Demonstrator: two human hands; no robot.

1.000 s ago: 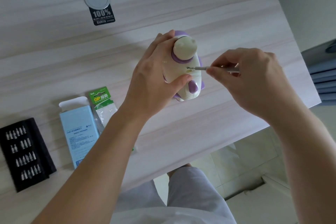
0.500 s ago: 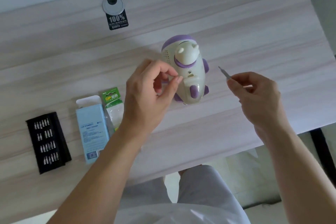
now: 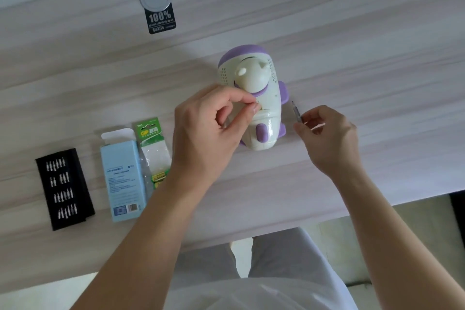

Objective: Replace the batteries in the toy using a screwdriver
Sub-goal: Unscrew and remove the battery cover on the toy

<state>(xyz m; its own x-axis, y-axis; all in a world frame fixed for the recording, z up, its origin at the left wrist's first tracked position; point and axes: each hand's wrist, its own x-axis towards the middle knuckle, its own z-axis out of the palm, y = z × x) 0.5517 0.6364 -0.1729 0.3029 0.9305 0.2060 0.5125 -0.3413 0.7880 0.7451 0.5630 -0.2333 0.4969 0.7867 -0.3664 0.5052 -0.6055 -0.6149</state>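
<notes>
A cream and purple toy lies on the wooden table, underside up. My left hand hovers at its left side, thumb and forefinger pinched together at the battery cover, over something too small to make out. My right hand is just right of the toy and holds a thin screwdriver, its tip pointing up and away from the toy. A green pack of batteries lies to the left of my left hand.
A light blue box and a black tray of screwdriver bits lie at the left. A cable grommet with a black label sits at the back. The table's front edge runs just below my wrists.
My right hand pulled the screwdriver out of the toy and off to the right. My left hand let go of the toy's body and now pinches at the cover; the toy lies on the table.
</notes>
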